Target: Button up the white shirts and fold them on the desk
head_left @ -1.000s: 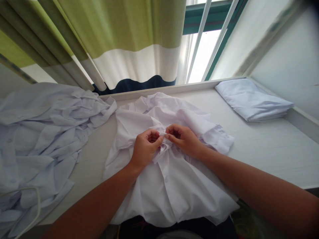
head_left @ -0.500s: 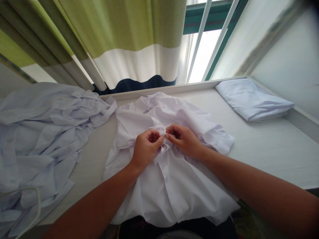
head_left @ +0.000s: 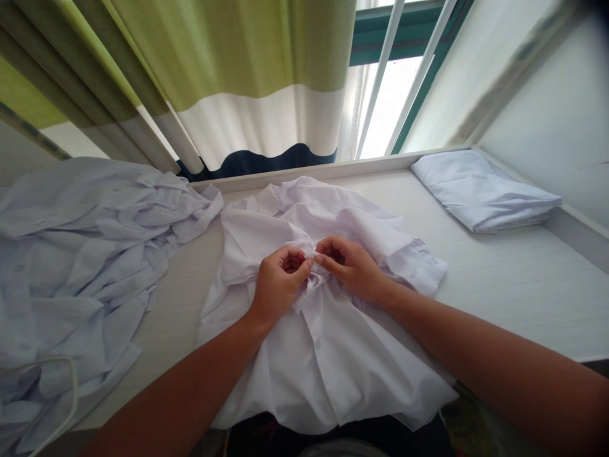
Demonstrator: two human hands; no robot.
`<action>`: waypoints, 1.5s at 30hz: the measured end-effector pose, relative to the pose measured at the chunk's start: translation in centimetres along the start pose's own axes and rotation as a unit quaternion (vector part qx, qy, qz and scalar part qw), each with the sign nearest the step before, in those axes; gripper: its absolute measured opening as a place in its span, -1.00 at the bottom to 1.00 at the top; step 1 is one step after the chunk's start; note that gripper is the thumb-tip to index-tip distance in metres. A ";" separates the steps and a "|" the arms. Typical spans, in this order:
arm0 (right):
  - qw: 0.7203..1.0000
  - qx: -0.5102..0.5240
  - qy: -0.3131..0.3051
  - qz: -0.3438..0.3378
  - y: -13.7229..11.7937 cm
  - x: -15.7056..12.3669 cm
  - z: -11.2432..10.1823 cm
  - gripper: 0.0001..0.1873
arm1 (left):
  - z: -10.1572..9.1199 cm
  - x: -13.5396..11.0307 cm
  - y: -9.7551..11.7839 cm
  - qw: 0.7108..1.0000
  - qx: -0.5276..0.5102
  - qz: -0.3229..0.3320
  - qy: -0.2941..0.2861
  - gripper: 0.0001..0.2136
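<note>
A white button-up shirt [head_left: 295, 355] lies front up on the table, its lower hem hanging over the near edge. My left hand [head_left: 280, 279] pinches the front placket at the shirt's middle between thumb and fingers. Right beside it, my right hand [head_left: 352, 266] pinches the same gathered cloth, the thumb tips almost touching. Fabric bunches up around both hands. Any button between the fingertips is hidden; one small button [head_left: 318, 344] shows lower on the placket.
Crumpled white shirts [head_left: 85, 254] are heaped on the left, with a pale cord [head_left: 73, 387] over them. A folded white stack [head_left: 480, 187] sits at the back right of the white table [head_left: 514, 285]. Behind the raised back edge hang green and white curtains [head_left: 257, 76] by a barred window.
The right fingers have shifted very slightly at the pinched cloth. Otherwise the hands, the shirt and everything around them stay in place.
</note>
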State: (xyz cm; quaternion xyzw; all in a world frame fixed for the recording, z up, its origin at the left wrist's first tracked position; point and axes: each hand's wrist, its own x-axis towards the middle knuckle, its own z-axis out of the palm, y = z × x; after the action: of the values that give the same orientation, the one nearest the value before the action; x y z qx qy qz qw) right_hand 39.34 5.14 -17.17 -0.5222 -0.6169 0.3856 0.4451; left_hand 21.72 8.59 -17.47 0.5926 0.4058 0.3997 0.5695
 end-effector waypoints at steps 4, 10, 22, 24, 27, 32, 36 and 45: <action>1.000 -0.018 0.002 -0.004 -0.1 0.0 0.0 -0.81 | -0.1 0.0 0.1 1.000 0.005 0.000 0.005 -0.79; 0.999 -0.041 -0.004 -0.003 0.2 0.1 0.0 -0.82 | -0.1 0.0 0.2 1.000 0.011 -0.004 0.011 -0.80; 0.995 -0.095 0.001 -0.019 0.1 0.0 0.4 -0.90 | 0.2 0.0 0.3 0.999 0.047 0.008 0.005 -0.84; 0.994 -0.106 0.004 -0.022 0.0 0.0 0.5 -0.91 | 0.3 -0.1 0.4 0.998 0.057 0.016 0.004 -0.84; 0.991 -0.128 0.015 -0.029 -0.1 0.0 0.5 -0.92 | 0.3 -0.2 0.5 0.998 0.064 0.013 -0.003 -0.84; 0.992 -0.122 0.021 -0.029 -0.3 -0.1 0.2 -0.93 | -0.1 -0.3 0.7 0.999 0.042 0.008 -0.026 -0.85; 1.000 -0.022 0.013 -0.016 -0.1 -0.1 -0.3 -0.87 | -0.3 -0.2 0.9 0.999 0.006 0.022 -0.047 -0.84; 0.985 0.166 -0.048 0.017 0.0 0.1 -0.6 -0.67 | -0.2 0.2 0.8 0.999 -0.007 0.018 -0.049 -0.81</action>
State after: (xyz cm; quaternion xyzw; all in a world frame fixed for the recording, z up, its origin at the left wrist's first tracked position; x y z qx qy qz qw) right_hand 39.89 5.28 -16.93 -0.4323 -0.5556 0.5147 0.4893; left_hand 21.57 8.81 -16.65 0.6149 0.3634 0.3831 0.5857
